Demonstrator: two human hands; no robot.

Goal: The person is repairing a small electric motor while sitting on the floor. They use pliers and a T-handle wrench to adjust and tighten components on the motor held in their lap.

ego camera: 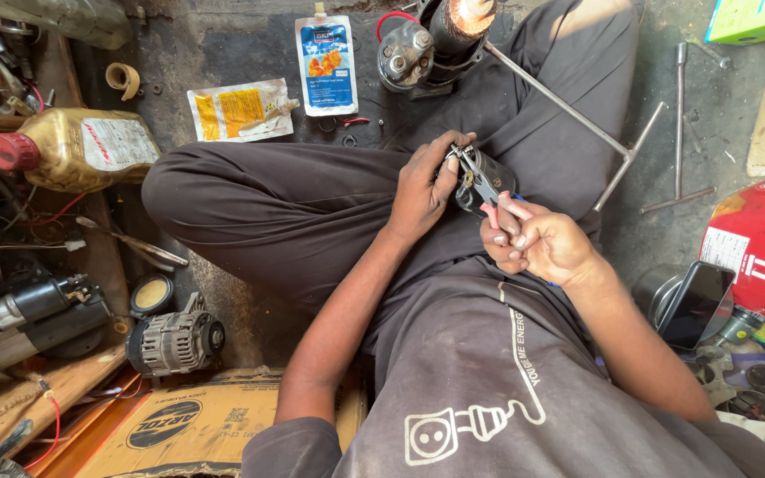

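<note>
At the far left a starter motor [24,323] lies on a wooden board, with an oil jug [73,149] above it, its red cap pointing left. Just right of the motor sits an alternator [176,343], a round tin [151,294] touching its upper left, and a cardboard box [179,420] below. Further up on the dark floor lie a yellow pouch [241,111] and, beside it, a blue pouch [327,64].

You sit cross-legged, and your left hand [424,186] is wrapped around a small dark metal part [485,181] held over your lap, thumb and fingers closed on its left side. Your right hand [537,241] is clenched on the red handles of pliers [480,177], whose nose meets the top of the part right at your left fingertips. How far apart the nose tips stand is hidden by your fingers.

Above your knee stands another motor [427,44]. To the right a T-wrench [577,115] leans across your leg, a second long wrench [679,124] lies on the floor, and a phone [697,305] rests near your right elbow.
</note>
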